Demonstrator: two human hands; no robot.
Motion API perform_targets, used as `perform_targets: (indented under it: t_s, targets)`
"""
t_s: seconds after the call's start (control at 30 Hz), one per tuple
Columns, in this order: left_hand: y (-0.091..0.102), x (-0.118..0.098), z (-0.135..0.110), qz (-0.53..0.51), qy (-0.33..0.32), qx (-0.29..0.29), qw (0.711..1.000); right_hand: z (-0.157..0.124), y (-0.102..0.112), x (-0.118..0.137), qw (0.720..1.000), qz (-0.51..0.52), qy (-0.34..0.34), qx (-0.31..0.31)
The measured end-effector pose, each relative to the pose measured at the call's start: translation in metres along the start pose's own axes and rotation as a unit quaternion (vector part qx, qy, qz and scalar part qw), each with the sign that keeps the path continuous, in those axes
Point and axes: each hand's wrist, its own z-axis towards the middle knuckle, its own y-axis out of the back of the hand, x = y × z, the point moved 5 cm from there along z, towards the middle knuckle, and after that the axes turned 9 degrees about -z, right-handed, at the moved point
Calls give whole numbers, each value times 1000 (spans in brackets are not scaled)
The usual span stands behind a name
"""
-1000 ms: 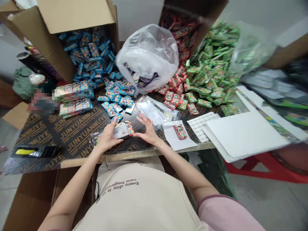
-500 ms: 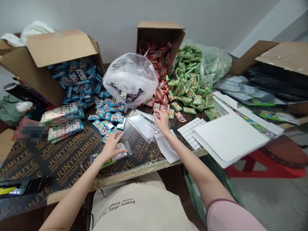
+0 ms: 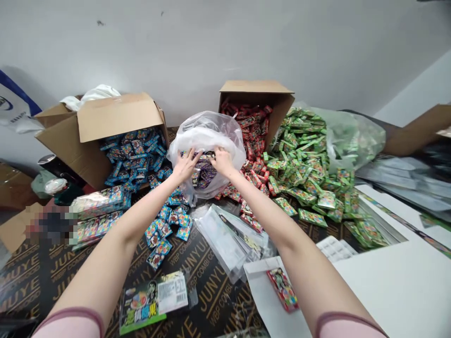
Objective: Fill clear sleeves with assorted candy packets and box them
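A clear plastic bag (image 3: 230,131) of purple candy packets (image 3: 206,178) stands at the back middle, its mouth facing me. My left hand (image 3: 187,165) rests at the left of the mouth, fingers spread over the rim and packets. At the right of the mouth, my right hand (image 3: 222,162) has its fingers bent around the bag's edge; the fingertips are partly hidden. A printed green-and-black pouch (image 3: 151,300) with a white label lies at the front. One red candy packet (image 3: 283,290) sits on a white sheet (image 3: 262,300) beside my right forearm.
Blue packets (image 3: 134,152) spill from a carton (image 3: 116,117) at left. Red packets (image 3: 248,126) fill another carton (image 3: 257,86); green packets (image 3: 303,155) are heaped beside it. Clear sleeves (image 3: 225,239) lie centrally. White boards (image 3: 398,277) cover the right. Packed stacks (image 3: 97,202) stand left.
Both hands have reached forward to the plastic bag, the left leaving the printed pouch, the right leaving the red packets. A red packet now lies on the white sheet. The view has shifted.
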Motion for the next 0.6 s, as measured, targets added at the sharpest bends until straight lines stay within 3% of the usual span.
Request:
perform_targets:
  t_s: [0.13, 0.3, 0.47, 0.6]
  targets:
    - [-6, 24, 34, 7, 21, 11, 1000, 31, -27, -13, 999, -18, -34, -12]
    - [-25, 39, 53, 4, 10, 39, 999, 60, -62, -22, 996, -4, -84, -41]
    - [-31, 49, 62, -32, 55, 38, 997, 89, -72, -29, 988, 65, -129, -52]
    - [-20, 49, 68, -56, 114, -12, 992, 104, -75, -33, 965, 207, -157, -23]
